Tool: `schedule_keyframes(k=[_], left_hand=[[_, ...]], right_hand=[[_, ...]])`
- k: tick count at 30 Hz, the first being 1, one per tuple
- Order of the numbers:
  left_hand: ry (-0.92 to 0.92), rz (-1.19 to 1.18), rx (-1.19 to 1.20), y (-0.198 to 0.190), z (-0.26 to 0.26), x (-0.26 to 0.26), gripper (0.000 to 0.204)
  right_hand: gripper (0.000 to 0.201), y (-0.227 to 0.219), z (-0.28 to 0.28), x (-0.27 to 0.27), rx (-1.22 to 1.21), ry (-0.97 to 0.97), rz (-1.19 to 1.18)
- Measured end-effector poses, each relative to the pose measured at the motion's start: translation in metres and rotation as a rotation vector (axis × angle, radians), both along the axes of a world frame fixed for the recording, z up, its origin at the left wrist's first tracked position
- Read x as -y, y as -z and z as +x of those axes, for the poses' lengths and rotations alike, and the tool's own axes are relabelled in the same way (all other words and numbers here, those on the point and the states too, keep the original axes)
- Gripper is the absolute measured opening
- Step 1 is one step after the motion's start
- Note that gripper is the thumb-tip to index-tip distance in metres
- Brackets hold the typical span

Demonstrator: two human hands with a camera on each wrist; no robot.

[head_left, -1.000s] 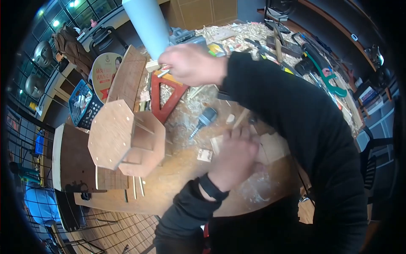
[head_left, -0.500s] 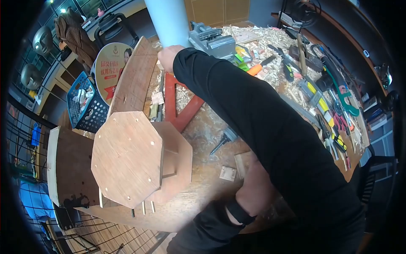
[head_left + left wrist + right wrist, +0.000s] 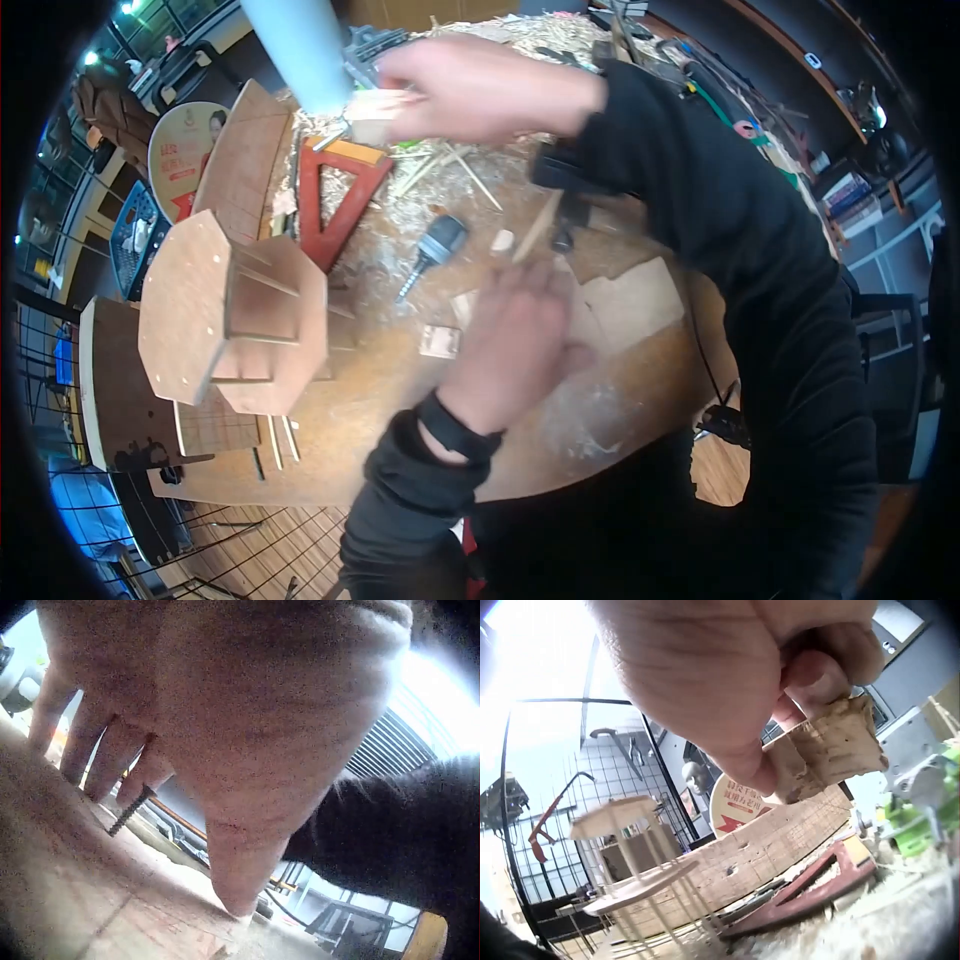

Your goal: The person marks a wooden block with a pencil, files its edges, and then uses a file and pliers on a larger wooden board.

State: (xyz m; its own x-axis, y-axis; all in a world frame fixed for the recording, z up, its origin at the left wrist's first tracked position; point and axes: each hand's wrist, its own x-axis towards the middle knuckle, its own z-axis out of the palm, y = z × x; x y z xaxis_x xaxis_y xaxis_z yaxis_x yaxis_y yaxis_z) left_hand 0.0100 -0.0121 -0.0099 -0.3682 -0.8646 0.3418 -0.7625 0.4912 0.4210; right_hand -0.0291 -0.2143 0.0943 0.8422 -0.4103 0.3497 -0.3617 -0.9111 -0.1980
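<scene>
My right hand (image 3: 480, 90) pinches a small rough wood block (image 3: 829, 750) between thumb and fingers, above the red triangular square (image 3: 345, 200). Close below the block in the head view is a short silver rod (image 3: 330, 138). My left hand (image 3: 520, 330) lies low over the board (image 3: 150, 889), its fingers fairly straight and the fingertips right at the wood. Beside those fingers, in the left wrist view, a dark screw (image 3: 131, 812) stands tilted at the board. A wooden-handled hammer (image 3: 565, 225) lies just beyond the left hand.
Two octagonal plywood plates (image 3: 185, 310) joined by dowels stand at the left. A blue-grey tool with a spiral bit (image 3: 435, 250) and a small square wood piece (image 3: 440, 341) lie mid-table. A long plank (image 3: 240, 165) and white column (image 3: 295, 55) stand behind; wood shavings cover the back.
My right hand reached out toward the column, then drew back, and now holds the wood block. My left hand stays low over the table. The head view has swung about.
</scene>
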Motion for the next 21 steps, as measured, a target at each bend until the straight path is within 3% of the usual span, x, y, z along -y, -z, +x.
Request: schedule_keyframes(k=[4,6,7,11,14,16,19,21], left_hand=[[-0.072,0.07,-0.067,-0.002,0.004,0.004,0.054],[-0.391,0.071,-0.145,-0.011,0.003,0.003,0.051],[-0.388,0.069,-0.138,-0.012,0.003,0.004,0.051],[-0.363,-0.038,-0.255,-0.001,0.001,0.011,0.059],[-0.18,-0.199,-0.32,0.0,-0.001,0.012,0.055],[-0.185,0.132,-0.285,-0.006,0.001,0.006,0.045],[-0.187,0.164,-0.35,-0.003,0.005,0.007,0.037],[-0.189,0.15,-0.317,-0.003,0.008,0.006,0.036]], right_hand=[[0.036,0.02,-0.123,-0.032,0.056,0.0,0.242],[0.033,0.036,-0.158,-0.051,0.052,0.022,0.351],[0.034,0.045,-0.169,-0.061,0.072,0.021,0.42],[0.039,0.076,-0.176,-0.083,0.087,0.046,0.295],[0.041,0.082,-0.17,-0.089,0.083,-0.004,0.303],[0.043,0.079,-0.17,-0.093,0.059,-0.015,0.34],[0.051,0.075,-0.181,-0.089,0.058,-0.061,0.298],[0.056,0.077,-0.195,-0.077,0.031,0.049,0.227]])
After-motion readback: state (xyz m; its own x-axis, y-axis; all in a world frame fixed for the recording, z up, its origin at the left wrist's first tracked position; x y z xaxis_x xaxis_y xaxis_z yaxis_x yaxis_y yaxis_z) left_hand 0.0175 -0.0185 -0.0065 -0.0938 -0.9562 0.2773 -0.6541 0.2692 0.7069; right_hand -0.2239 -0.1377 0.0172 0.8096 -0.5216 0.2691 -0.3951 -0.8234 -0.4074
